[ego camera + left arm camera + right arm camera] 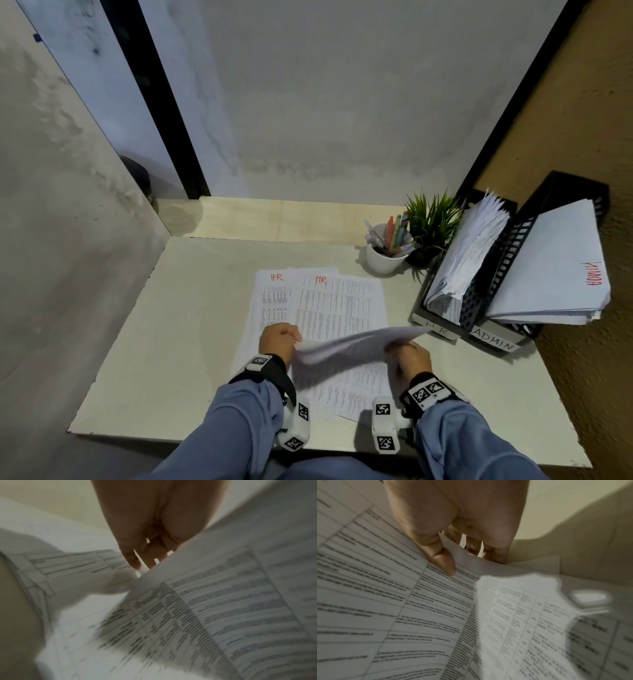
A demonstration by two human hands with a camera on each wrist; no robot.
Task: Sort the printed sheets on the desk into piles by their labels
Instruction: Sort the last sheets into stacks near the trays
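Observation:
A printed sheet is lifted and bowed above the desk, held between both hands. My left hand grips its left edge with curled fingers; my right hand pinches its right edge. Up close, the left hand curls at the sheet, and the right thumb presses on the printed sheet. Under it lie overlapping sheets, two marked HR in red. At right stand a black tray labelled HR and one labelled ADMIN, each holding paper.
A white cup of pens and a small green plant stand behind the sheets, beside the trays. The pale desk is walled at the back and left. Its front edge runs just below my wrists.

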